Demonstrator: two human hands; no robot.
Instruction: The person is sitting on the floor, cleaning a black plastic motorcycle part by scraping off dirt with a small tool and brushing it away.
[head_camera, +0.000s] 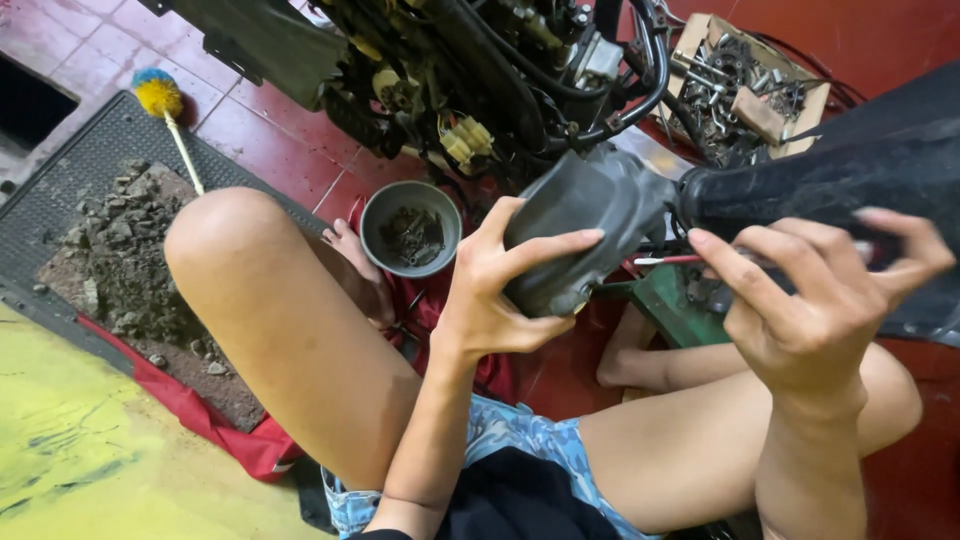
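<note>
Housing (580, 235), dark grey, moulded and dusty, rounded at the near end: you held it up at centre scene, above your lap, just in front of the stripped engine frame (480, 70). Its far-right end met a black ribbed piece (840, 175) that ran off to the right edge.

Left hand (495, 290): your fingers were wrapped round the near-left side of the housing, thumb lying across its face, gripping it.

Right hand (815, 305): your fingers were curled and closed about a thin tool with a red band (672, 260), its tip pointing left toward the housing's lower edge; the handle end was hidden under the fingers.

Round grey bowl (411, 228): on the red tiled floor, left of the housing, holding small dark metal parts.

Shallow box, tan (757, 85): far right, filled with bolts and loose hardware. No label could be made out on it.

Green item (675, 305): low, right of centre, beneath the housing, partly hidden.

Black ribbed mat (60, 200): left, bearing a heap of grey rubble (125, 240).

Brush, yellow and blue head on a pale stick (165, 105): far left, lying across the mat's edge.

Red cloth (200, 415): near left, under your knee, beside a yellow surface (90, 450).
</note>
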